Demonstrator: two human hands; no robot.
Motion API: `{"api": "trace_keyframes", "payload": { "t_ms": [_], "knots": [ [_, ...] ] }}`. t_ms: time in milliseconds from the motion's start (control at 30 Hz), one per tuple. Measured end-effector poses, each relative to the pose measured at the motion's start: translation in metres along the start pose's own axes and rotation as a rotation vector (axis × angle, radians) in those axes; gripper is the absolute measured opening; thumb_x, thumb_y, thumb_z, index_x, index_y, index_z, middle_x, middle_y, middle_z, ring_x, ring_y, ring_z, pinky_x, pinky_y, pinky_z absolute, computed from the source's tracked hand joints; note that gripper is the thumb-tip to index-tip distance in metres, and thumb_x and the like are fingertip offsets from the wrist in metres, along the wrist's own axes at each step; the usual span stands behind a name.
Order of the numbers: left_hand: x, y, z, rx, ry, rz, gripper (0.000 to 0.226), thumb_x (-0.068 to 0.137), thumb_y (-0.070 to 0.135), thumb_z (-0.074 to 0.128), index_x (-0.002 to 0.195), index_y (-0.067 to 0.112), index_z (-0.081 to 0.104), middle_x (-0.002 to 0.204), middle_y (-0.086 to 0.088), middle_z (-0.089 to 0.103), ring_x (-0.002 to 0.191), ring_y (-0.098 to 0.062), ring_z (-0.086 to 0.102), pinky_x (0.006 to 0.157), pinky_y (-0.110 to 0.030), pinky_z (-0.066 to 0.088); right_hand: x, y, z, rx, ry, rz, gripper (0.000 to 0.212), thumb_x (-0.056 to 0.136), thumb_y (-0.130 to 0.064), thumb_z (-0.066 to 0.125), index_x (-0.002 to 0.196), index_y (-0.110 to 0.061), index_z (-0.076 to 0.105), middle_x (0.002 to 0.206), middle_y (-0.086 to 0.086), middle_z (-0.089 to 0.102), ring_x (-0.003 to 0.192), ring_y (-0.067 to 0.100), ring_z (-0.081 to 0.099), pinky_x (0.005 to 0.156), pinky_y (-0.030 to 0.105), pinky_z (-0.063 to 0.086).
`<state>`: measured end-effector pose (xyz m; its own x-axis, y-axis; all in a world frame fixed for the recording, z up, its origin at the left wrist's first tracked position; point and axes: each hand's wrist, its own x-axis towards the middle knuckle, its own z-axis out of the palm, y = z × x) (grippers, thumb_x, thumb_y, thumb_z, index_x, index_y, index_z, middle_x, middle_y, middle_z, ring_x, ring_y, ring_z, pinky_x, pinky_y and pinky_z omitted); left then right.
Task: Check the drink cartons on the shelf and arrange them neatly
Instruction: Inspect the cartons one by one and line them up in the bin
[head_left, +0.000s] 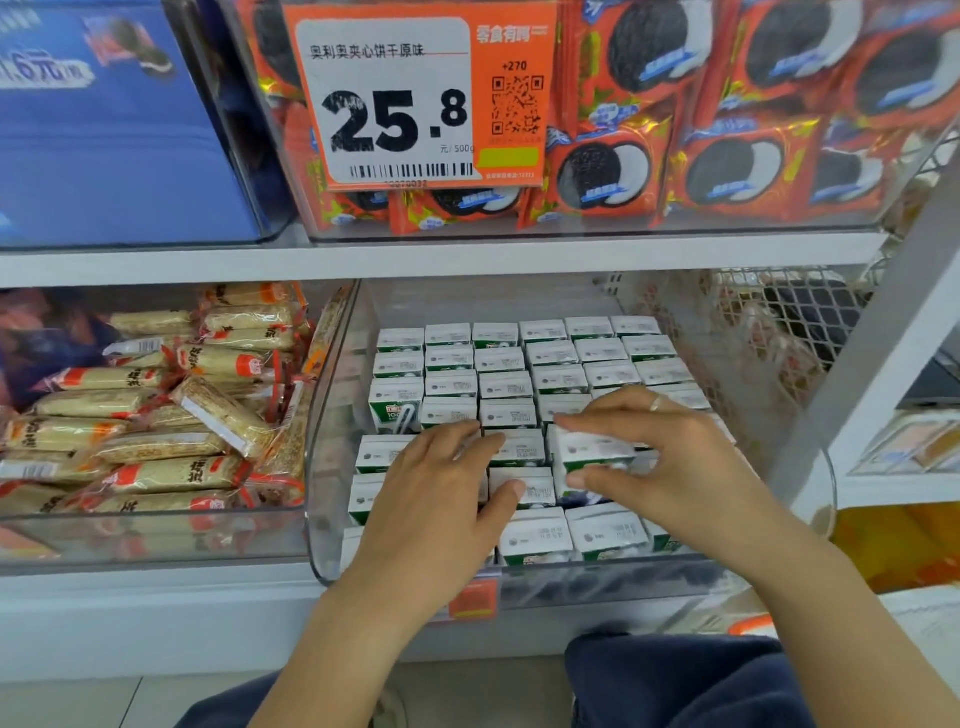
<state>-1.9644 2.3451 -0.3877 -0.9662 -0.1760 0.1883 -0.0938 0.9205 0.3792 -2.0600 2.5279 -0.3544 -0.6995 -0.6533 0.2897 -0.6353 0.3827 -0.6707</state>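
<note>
Several small white-and-green drink cartons (506, 387) stand in rows inside a clear plastic bin (332, 415) on the lower shelf. My left hand (436, 499) lies flat on the cartons at the bin's front left, fingers straight, thumb against one carton top. My right hand (660, 457) pinches one drink carton (592, 449) between thumb and fingers, raised slightly above its row. A dark gap shows just below that carton. A ring sits on one finger of the right hand.
To the left, a clear bin holds wrapped beige snack bars (156, 415). The shelf above carries red cookie packs (727, 171) behind an orange price tag (415, 98). A white mesh panel (769, 322) and shelf post stand at the right.
</note>
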Motion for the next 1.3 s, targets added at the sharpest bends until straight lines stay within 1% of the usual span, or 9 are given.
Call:
{"api": "trace_keyframes", "payload": {
  "t_ms": [233,433,533,667,800,900,1000,1133,1300],
  "knots": [
    [0.0,0.0,0.0,0.003,-0.003,-0.001,0.055,0.095,0.054,0.038,0.145,0.033,0.036,0.152,0.011,0.029,0.139,-0.007,0.02,0.113,-0.021,0.011,0.002,0.014,0.003,-0.206,-0.142,0.008,0.039,0.076,-0.027,0.078,0.112,-0.036,0.068,0.1,-0.028,0.052,0.087,-0.01,0.049,0.08,0.004,0.035],
    [-0.001,0.0,0.0,0.001,-0.004,0.0,0.055,0.095,0.054,0.037,0.145,0.033,0.035,0.153,0.011,0.028,0.14,-0.006,0.018,0.113,-0.021,0.01,0.001,0.015,-0.005,-0.128,-0.135,0.036,0.017,0.076,-0.025,0.077,0.088,-0.037,0.074,0.093,-0.022,0.065,0.089,-0.004,0.059,0.083,0.01,0.043],
    [-0.001,0.001,0.0,0.003,-0.002,0.002,0.055,0.095,0.054,0.037,0.146,0.033,0.034,0.153,0.012,0.027,0.14,-0.006,0.017,0.113,-0.021,0.01,-0.004,0.015,-0.014,-0.045,-0.316,0.095,0.017,0.066,-0.043,0.08,0.078,-0.049,0.069,0.109,-0.031,0.055,0.106,-0.014,0.048,0.087,0.002,0.032],
    [-0.001,0.001,0.0,0.01,0.005,0.002,0.055,0.095,0.053,0.037,0.146,0.032,0.035,0.153,0.01,0.028,0.14,-0.007,0.018,0.113,-0.022,0.01,-0.006,0.015,-0.009,-0.222,-0.437,0.077,0.028,0.067,-0.046,0.078,0.085,-0.056,0.058,0.121,-0.035,0.037,0.109,-0.012,0.035,0.085,-0.006,0.017],
    [-0.001,0.001,0.0,0.02,0.006,0.002,0.055,0.095,0.054,0.035,0.146,0.032,0.034,0.153,0.011,0.027,0.139,-0.007,0.017,0.112,-0.02,0.008,-0.003,0.012,-0.006,-0.312,-0.451,0.055,0.029,0.068,-0.053,0.075,0.091,-0.054,0.058,0.121,-0.03,0.033,0.111,-0.008,0.031,0.09,0.012,0.026],
    [-0.001,0.001,0.001,0.03,0.011,0.004,0.055,0.095,0.055,0.035,0.146,0.033,0.034,0.153,0.012,0.027,0.138,-0.006,0.018,0.112,-0.019,0.009,-0.003,0.012,-0.004,-0.307,-0.434,0.052,0.031,0.064,-0.057,0.074,0.091,-0.047,0.063,0.118,-0.029,0.036,0.11,-0.006,0.035,0.093,0.019,0.032],
    [-0.001,0.001,0.001,0.027,0.014,0.004,0.055,0.095,0.054,0.037,0.145,0.033,0.035,0.152,0.012,0.028,0.138,-0.006,0.019,0.112,-0.019,0.009,-0.003,0.011,-0.004,-0.221,-0.4,0.062,0.022,0.063,-0.052,0.075,0.078,-0.046,0.06,0.114,-0.038,0.037,0.11,-0.011,0.039,0.091,0.01,0.03],
    [-0.001,0.001,0.001,0.021,0.022,0.003,0.055,0.095,0.054,0.037,0.145,0.032,0.036,0.152,0.011,0.029,0.139,-0.007,0.02,0.112,-0.02,0.011,-0.003,0.007,-0.01,-0.022,-0.218,0.087,0.017,0.061,-0.041,0.074,0.076,-0.036,0.067,0.111,-0.03,0.053,0.107,-0.011,0.05,0.088,0.011,0.037],
    [-0.001,0.0,0.001,0.023,0.021,0.01,0.055,0.094,0.055,0.036,0.145,0.033,0.035,0.152,0.012,0.029,0.138,-0.007,0.02,0.112,-0.02,0.011,-0.002,-0.004,-0.015,0.291,0.032,0.15,0.011,0.067,-0.03,0.075,0.076,-0.033,0.068,0.077,-0.01,0.07,0.065,0.003,0.063,0.056,0.015,0.048]
  ]
}}
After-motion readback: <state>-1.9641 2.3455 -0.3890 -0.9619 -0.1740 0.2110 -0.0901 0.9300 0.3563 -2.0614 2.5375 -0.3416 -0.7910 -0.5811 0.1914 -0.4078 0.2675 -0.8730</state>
